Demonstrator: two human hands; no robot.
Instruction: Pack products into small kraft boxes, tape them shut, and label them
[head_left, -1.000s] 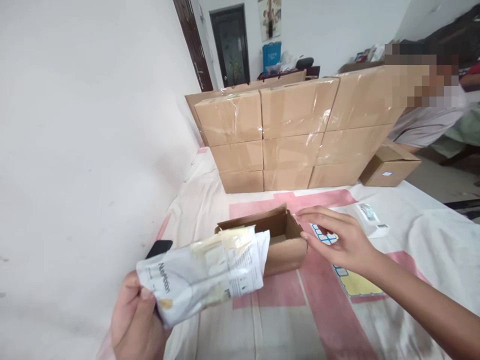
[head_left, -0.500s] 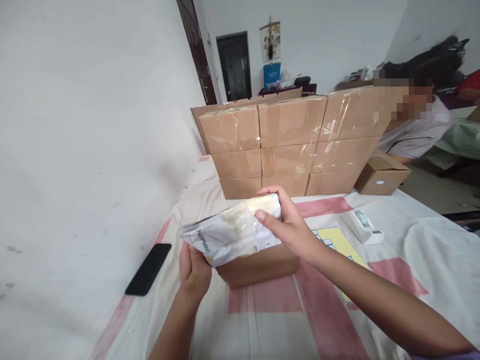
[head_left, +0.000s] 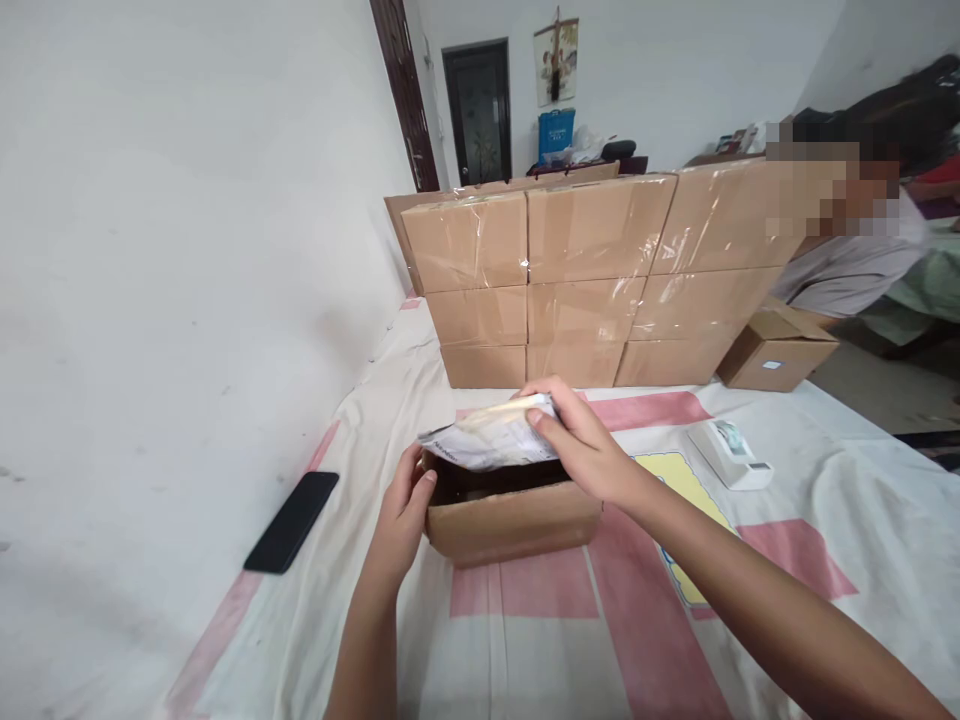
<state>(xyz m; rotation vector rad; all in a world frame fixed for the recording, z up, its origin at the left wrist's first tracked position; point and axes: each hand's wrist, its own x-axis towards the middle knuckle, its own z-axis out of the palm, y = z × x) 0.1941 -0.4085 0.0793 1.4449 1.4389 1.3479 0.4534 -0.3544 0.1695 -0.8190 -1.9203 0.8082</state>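
Note:
A white printed plastic packet (head_left: 495,435) is tilted over the open top of a small cardboard box (head_left: 517,525). My right hand (head_left: 574,435) pinches the packet's right end, thumb on the near face and fingers behind. At the box's left rim, my left hand (head_left: 405,505) is closed, with its thumb over the edge; its fingertips lie close to the packet's left corner. Dark space shows inside the box between the packet and the near wall. The packet hides the far wall.
Taped cardboard boxes (head_left: 585,285) are stacked behind. A black phone (head_left: 292,522) lies left by the wall. To the right are a yellow patterned sheet (head_left: 690,510), a white device (head_left: 729,455) and another carton (head_left: 780,350), with a person (head_left: 862,265) beyond.
The packet has tipped flatter and lowered toward the box opening. My left hand has shifted from the packet's lower left corner to the box's left rim. My right hand keeps its hold.

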